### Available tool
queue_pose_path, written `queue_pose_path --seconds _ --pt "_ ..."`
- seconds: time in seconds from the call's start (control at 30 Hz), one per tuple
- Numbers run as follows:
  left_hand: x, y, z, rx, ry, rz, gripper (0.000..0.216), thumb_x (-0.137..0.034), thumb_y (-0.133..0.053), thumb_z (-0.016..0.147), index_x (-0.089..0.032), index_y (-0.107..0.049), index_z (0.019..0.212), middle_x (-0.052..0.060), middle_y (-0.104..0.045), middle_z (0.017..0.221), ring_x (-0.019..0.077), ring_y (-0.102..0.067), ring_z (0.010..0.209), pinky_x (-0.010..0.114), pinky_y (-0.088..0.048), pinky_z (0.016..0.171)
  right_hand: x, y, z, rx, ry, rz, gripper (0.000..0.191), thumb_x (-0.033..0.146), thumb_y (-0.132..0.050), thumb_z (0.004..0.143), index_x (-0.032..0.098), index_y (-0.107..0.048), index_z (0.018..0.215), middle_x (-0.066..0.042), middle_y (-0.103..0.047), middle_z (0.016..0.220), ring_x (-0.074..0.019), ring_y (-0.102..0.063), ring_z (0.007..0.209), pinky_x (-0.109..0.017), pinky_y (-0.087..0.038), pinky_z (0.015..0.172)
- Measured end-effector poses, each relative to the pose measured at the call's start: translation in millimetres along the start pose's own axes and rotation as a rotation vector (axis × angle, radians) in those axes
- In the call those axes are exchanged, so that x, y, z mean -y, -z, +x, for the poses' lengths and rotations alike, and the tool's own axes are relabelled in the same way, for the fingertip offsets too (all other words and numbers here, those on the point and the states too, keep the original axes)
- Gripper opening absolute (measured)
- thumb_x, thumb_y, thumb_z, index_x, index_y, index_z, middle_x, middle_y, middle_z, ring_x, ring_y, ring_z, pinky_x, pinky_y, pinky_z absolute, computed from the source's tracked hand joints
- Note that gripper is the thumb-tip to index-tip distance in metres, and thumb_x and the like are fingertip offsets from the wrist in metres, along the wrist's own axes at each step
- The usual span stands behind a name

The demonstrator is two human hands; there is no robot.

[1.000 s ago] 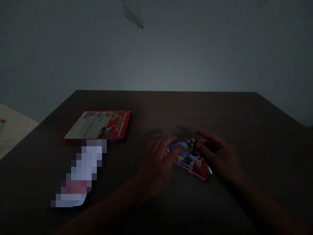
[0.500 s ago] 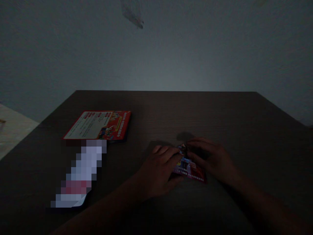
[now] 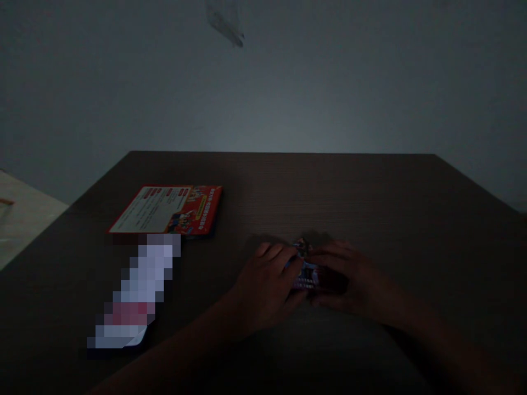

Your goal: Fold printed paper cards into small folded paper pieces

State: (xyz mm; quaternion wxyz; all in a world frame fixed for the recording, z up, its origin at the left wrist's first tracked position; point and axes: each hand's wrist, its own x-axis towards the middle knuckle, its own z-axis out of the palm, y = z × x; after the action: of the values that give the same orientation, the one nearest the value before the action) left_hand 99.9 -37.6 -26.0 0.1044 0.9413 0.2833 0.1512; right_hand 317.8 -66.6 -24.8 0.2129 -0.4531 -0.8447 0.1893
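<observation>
A small glossy printed packet [image 3: 312,278], dark with blue, purple and red parts, lies on the table between my hands. My left hand [image 3: 263,291] covers its left side, fingers bent over the top and thumb along the near edge. My right hand [image 3: 362,280] closes around the right side, fingers over the far part and thumb at the near edge. A dark, crumpled-looking part of the packet shows beyond the fingertips. Dim light hides much of the finger contact.
A red and white printed booklet or flat box [image 3: 164,209] lies left on the dark wooden table [image 3: 321,186]. Nearer me is a bright pixelated slab, seemingly a phone [image 3: 142,288]. A grey wall [image 3: 349,77] stands behind the table.
My right hand has turned and shifted over the packet's right side, its thumb now at the near edge. The packet's right corner, visible before, is now covered. My left hand stays nearly still.
</observation>
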Motion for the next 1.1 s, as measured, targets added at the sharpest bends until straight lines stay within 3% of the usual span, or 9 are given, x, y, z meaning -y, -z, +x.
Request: queue_pose_path --seconds 0.43,0.83,1.1 --pt "-2 4 1 0.029 0.067 0.029 0.042 -0.042 -0.05 0.084 -0.018 -0.053 0.119 0.011 -0.054 0.119 0.0278 -0.047 0.106 0.045 -0.036 0.089 7 3 3 0.046 0.042 -0.093 0.03 0.026 -0.065 0.076 0.023 -0.061 0.106 -0.007 -0.059 0.114 -0.0237 -0.053 0.105 -0.042 -0.04 0.091" --pt "-5 9 3 0.085 0.085 0.071 0.033 -0.04 -0.045 0.087 -0.02 -0.059 0.109 0.011 -0.055 0.116 0.028 -0.047 0.106 0.045 -0.036 0.088 9 0 5 0.073 0.067 -0.171 0.031 0.026 -0.059 0.08 0.024 -0.06 0.111 -0.007 -0.057 0.121 -0.0246 -0.054 0.106 -0.045 -0.04 0.093" --pt "-3 7 1 0.059 0.066 0.095 0.029 -0.029 -0.048 0.085 -0.019 -0.059 0.11 0.01 -0.056 0.114 0.0266 -0.049 0.104 0.044 -0.037 0.088 11 0 5 0.072 0.052 -0.201 0.03 0.016 -0.056 0.08 0.022 -0.061 0.109 -0.007 -0.058 0.118 -0.0234 -0.054 0.106 -0.044 -0.04 0.095"
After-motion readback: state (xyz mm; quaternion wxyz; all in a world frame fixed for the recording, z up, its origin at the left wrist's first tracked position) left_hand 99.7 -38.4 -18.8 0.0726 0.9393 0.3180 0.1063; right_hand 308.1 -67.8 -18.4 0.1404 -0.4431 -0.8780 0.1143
